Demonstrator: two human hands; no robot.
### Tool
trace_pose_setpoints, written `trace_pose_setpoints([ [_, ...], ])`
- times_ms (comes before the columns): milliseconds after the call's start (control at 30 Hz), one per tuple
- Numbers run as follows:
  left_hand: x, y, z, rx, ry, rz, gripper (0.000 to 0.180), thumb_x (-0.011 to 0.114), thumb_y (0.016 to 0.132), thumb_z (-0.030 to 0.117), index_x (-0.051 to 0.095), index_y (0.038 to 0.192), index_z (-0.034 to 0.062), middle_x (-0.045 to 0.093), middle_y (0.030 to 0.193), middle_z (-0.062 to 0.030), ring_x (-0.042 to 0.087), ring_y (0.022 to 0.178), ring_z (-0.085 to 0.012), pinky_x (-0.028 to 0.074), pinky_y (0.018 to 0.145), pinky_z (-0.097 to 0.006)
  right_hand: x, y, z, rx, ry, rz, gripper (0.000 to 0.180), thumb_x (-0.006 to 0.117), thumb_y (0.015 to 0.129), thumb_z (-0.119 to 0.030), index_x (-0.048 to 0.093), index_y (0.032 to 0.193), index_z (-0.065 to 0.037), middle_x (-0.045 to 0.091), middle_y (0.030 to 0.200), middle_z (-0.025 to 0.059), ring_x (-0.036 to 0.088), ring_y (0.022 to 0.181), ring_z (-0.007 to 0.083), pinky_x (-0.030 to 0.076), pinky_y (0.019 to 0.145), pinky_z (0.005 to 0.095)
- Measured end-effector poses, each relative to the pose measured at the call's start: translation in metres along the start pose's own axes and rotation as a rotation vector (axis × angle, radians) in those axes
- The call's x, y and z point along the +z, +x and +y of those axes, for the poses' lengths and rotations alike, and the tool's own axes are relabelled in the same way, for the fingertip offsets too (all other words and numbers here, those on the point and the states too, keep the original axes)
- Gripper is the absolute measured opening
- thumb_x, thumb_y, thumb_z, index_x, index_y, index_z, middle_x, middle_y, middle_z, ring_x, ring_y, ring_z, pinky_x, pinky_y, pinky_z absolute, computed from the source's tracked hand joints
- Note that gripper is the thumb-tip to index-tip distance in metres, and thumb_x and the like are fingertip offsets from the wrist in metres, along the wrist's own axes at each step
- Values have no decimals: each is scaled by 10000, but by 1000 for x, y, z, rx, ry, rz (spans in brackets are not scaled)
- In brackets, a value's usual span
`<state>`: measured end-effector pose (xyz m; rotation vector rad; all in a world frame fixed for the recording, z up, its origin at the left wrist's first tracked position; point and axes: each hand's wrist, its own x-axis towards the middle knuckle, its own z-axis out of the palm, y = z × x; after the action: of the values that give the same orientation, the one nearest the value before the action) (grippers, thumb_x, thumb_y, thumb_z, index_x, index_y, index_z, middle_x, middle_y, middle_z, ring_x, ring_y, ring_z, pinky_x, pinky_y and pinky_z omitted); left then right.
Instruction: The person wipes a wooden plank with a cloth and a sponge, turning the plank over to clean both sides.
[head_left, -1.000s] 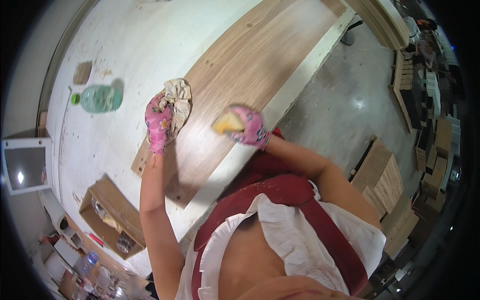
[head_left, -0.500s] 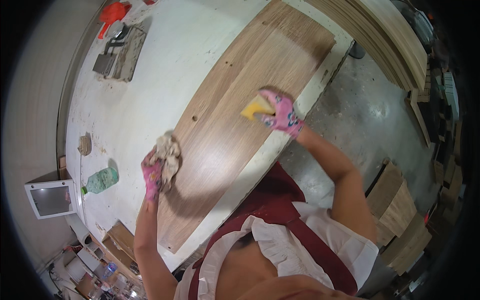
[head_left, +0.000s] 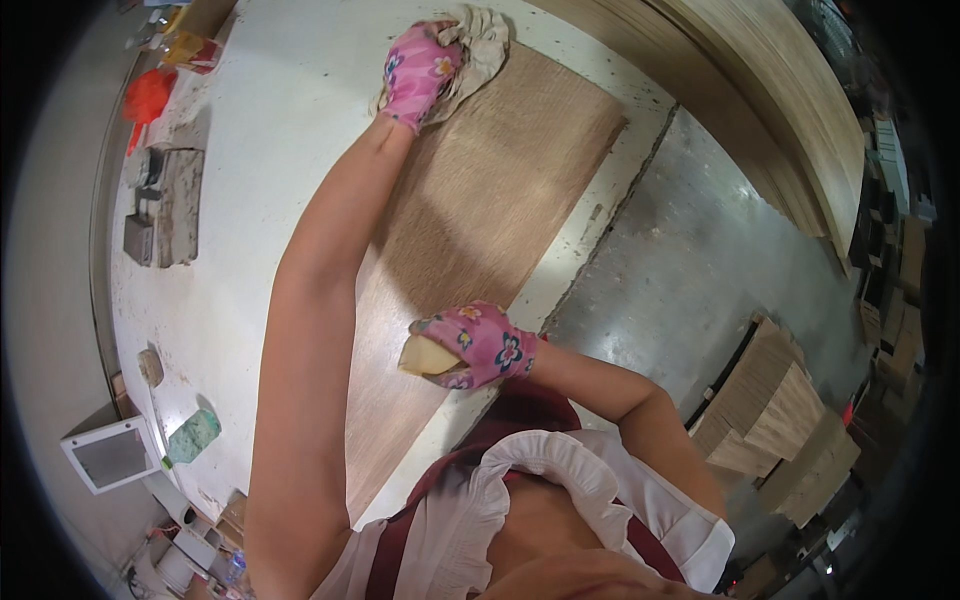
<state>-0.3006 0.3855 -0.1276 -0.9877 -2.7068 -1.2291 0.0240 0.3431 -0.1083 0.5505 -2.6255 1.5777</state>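
A long wood-grain board [head_left: 490, 170] lies slanting across the white table [head_left: 285, 130]. At the board's far end, my left hand [head_left: 422, 75] in a pink flowered glove is closed on a crumpled beige rag [head_left: 482, 55], pressing it down near the far left corner. My right hand [head_left: 485, 345], gloved alike, is closed around a pale yellow sponge [head_left: 428, 355] over the board's near right edge, close to my apron. Whether the sponge touches the board I cannot tell. My left forearm covers part of the board's left side.
On the table's left are a green plastic bottle [head_left: 195, 436], a tape roll [head_left: 150, 367], a stained slab [head_left: 180, 210] with scraper-like tools and a red bag [head_left: 148, 97]. Stacked boards [head_left: 760, 90] stand at the far right, with wood pieces [head_left: 765, 410] on the floor below.
My left hand has carried the rag from the board's near left edge to its far end. My right hand has drawn the sponge back toward my body and left.
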Motion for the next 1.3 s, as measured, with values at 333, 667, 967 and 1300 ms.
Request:
trace_pose_setpoints([
  [333,75,-48,97,656,-135,-308,372,686,691,199,662,1044,83,615,1181,-96,532,1139,-296,366,1051,-359,3,-1,5,-93,-4,-25,642,697,692,-392,502,1221,-86,581,908,99,608,820,286,480,714,415],
  [667,-34,-204,90,442,-262,-412,448,675,636,89,680,1084,109,602,1237,-65,519,1187,-273,386,1035,-420,-38,-44,-15,127,405,-77,745,737,664,-496,508,1206,-39,613,1043,136,622,935,257,510,795,383],
  [967,-218,-410,-35,-162,-43,181,425,662,689,0,661,1100,109,582,1268,-58,518,1214,-195,311,1107,-408,-41,0,-2,237,693,408,718,685,793,-422,442,1266,60,545,1173,147,539,1037,230,438,861,334],
  [1300,-343,-644,-62,-707,69,445,491,594,747,11,578,1234,71,528,1341,-42,454,1268,-168,154,1157,-366,38,80,15,131,616,216,387,565,903,-170,518,1224,42,579,1145,101,554,1040,177,426,911,286],
])
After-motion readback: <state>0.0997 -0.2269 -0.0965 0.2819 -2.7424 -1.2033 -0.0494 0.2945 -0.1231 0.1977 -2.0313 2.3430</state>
